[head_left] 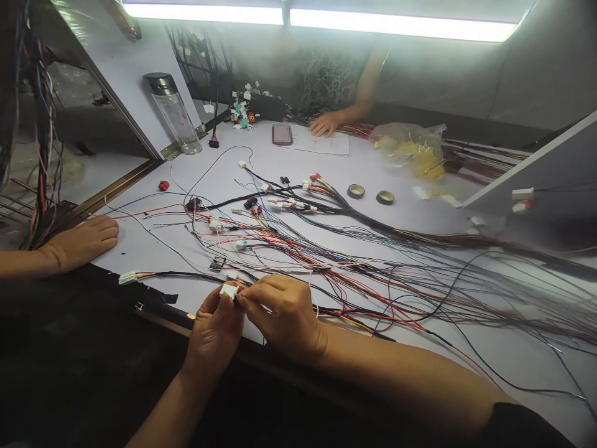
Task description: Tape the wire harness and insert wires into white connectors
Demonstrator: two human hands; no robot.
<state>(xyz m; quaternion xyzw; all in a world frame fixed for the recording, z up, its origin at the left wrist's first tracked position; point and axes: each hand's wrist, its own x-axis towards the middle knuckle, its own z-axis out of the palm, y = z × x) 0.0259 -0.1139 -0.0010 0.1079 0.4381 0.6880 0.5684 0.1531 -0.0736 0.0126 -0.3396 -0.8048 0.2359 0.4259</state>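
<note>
My left hand (215, 333) holds a white plastic connector (228, 290) between thumb and fingers, just above the table's front edge. Against its right side, my right hand (283, 314) is closed in a pinch on what looks like a thin wire; the fingers hide most of it. Behind both hands a loose wiring harness (298, 249) spreads over the white table, with red, black, white and blue wires. A black-sleeved branch ending in a white connector (129, 277) lies to the left of my left hand. Next to the harness wires is a black connector (217, 264).
Another person's hand (88, 239) rests at the left table edge; a further person's hand (326, 123) lies on paper at the back. A glass bottle (180, 118), tape rolls (356, 191), a bag of yellow parts (413, 149) and a red connector (163, 185) stand or lie around.
</note>
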